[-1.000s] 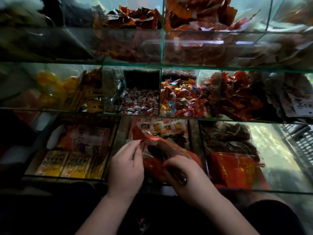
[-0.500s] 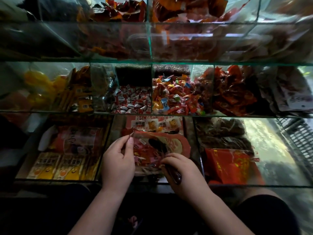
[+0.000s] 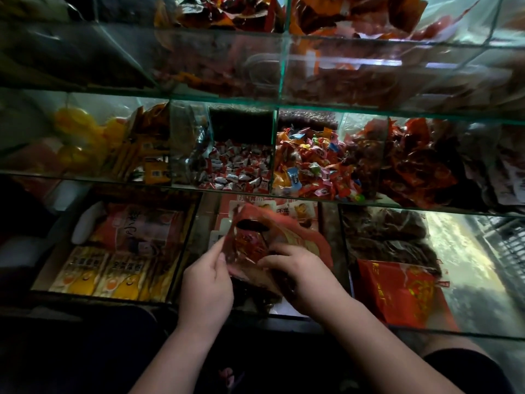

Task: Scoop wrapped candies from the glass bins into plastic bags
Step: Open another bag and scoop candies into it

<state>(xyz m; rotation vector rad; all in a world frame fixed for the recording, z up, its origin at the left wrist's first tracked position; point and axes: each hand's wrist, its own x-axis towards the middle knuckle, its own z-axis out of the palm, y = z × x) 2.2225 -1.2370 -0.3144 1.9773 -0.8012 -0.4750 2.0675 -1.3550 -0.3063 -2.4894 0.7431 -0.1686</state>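
On the middle glass shelf (image 3: pixel 85 177), from its left end: yellow packets (image 3: pixel 145 160), then white-and-red wrapped candies (image 3: pixel 238 169), then mixed bright candies (image 3: pixel 309 166), nothing dipping into either just now. Below, over the centre bin (image 3: pixel 206 220) of the bottom row and near its front edge: the red plastic bag (image 3: pixel 298 237), held in the air between both hands. Left hand (image 3: pixel 207 282): thumb and forefinger closed in a pinch on the bag's left rim, remaining fingers curled behind. Right hand (image 3: pixel 304 277): fingers bent over the bag's right side and clamped on the film; something dark under the palm, perhaps a scoop handle, too dim to tell. Against half a second back: hands nearer each other, bag narrower between them, right fingers brought across its front rather than low by the dark handle, the wide mouth of that earlier view now partly covered. Inside, through the film: a small heap of red-wrapped candies (image 3: pixel 250 243). Judged from that: one load already in, bag being gathered or settled rather than filled; closing it, or reopening it for another scoop, likely next. Worth watching: thin slack film, easily slipped from a two-finger pinch, with candies then spilling back into the bin. Toward the right end of the bottom row, near the front glass: a second red bag (image 3: pixel 403 291), lying untouched.
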